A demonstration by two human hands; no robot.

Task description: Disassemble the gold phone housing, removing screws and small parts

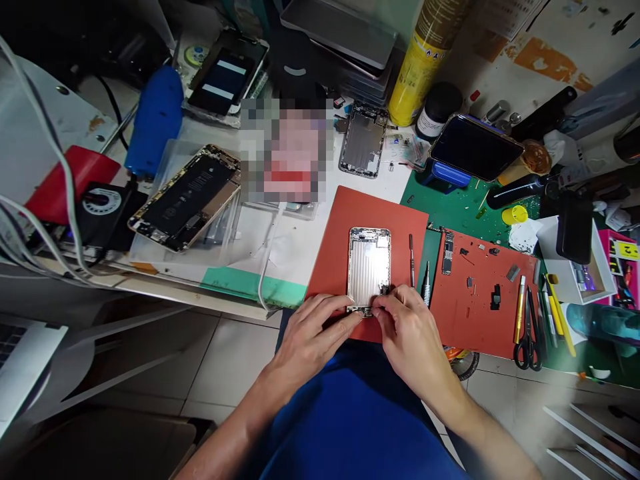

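Phone housing (369, 263), opened, on red mat (327, 257); fine fingertip work at its lower end, seemingly calling for steady support. Left hand (310, 337): holding lower-left corner. Right hand (413, 327): narrow pinch, lower right; contents cannot be told.

1x garment (345, 427), torso: solid deep blue, approx. matte, darker shade & soft folds nr. top edge; type unclear from here. 2x forearms, L (235, 423) & R (475, 420), bare; sleeves out of view. L hand (307, 337), R hand (413, 327): both bare, 5-fingered type.
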